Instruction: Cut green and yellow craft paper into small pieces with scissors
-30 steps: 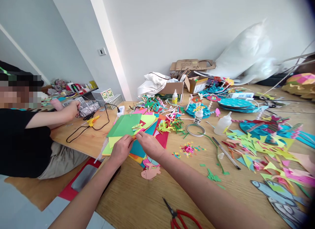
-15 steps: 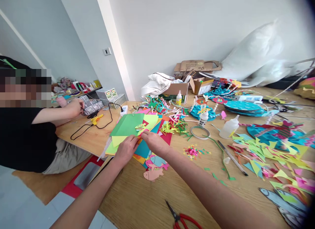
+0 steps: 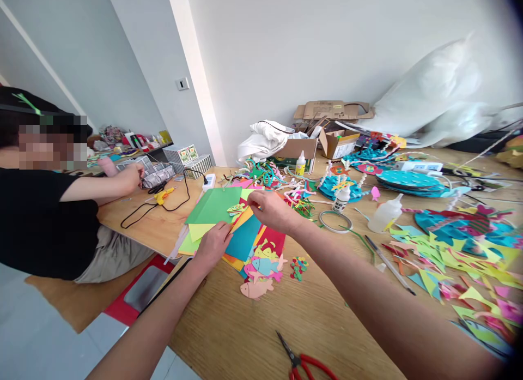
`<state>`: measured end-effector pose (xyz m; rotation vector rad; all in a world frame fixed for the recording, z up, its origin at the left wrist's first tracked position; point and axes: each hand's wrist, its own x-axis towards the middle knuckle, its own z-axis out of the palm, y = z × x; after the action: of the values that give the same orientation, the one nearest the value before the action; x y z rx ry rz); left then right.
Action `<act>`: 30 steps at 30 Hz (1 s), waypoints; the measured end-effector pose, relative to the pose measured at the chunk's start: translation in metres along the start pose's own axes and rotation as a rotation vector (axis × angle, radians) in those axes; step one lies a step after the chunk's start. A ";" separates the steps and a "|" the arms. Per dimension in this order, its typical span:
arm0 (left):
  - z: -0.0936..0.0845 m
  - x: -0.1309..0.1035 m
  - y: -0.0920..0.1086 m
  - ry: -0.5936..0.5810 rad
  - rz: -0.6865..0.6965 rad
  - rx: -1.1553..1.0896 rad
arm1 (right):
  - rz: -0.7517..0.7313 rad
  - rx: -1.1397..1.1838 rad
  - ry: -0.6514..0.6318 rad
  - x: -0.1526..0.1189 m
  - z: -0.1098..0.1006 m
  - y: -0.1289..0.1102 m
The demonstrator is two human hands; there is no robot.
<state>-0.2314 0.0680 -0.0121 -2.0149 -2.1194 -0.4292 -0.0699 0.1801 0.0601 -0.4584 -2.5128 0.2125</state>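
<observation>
My left hand [image 3: 212, 242] is at the near edge of a stack of coloured paper, fingers closed at the orange and yellow edges beside the blue sheet [image 3: 243, 241]. Up and to the right, my right hand [image 3: 267, 210] is over the stack with its fingers curled in a pinch; what they hold, if anything, is hidden. A green sheet [image 3: 218, 203] tops the left side of the stack, with a small patterned paper piece [image 3: 236, 210] on its edge. Paper fish cut-outs [image 3: 257, 288] lie overlapping just below. Small round paper dots [image 3: 299, 268] are heaped to their right.
Red-handled pliers [image 3: 296, 361] lie at the near edge. To the right are a tape roll [image 3: 335, 222], glue bottles [image 3: 385, 213], a pen [image 3: 388, 264] and many paper scraps [image 3: 445, 254]. A person in a black top [image 3: 41, 222] works at the left, near a black cord [image 3: 188, 192].
My right hand has moved up and right, away from my left hand, which stays at the paper. Dots now show beside the fish; the view has shifted slightly.
</observation>
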 end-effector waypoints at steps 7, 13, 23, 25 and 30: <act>0.000 -0.002 0.002 -0.005 0.012 -0.036 | -0.029 0.029 0.168 0.020 -0.041 -0.003; 0.007 -0.006 0.006 0.006 -0.010 -0.072 | -0.076 0.026 0.305 0.025 -0.082 -0.021; -0.014 -0.019 0.026 0.007 0.061 -0.318 | -0.214 0.178 0.588 0.009 -0.124 -0.056; -0.026 -0.030 0.040 -0.001 0.013 -0.639 | -0.218 0.257 0.609 0.005 -0.129 -0.064; -0.057 -0.056 0.078 -0.468 -0.176 -1.862 | -0.216 0.469 0.631 -0.020 -0.144 -0.087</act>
<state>-0.1537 -0.0004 0.0295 -2.5653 -2.1304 -3.0625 0.0026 0.0998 0.1897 -0.0417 -1.7979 0.4753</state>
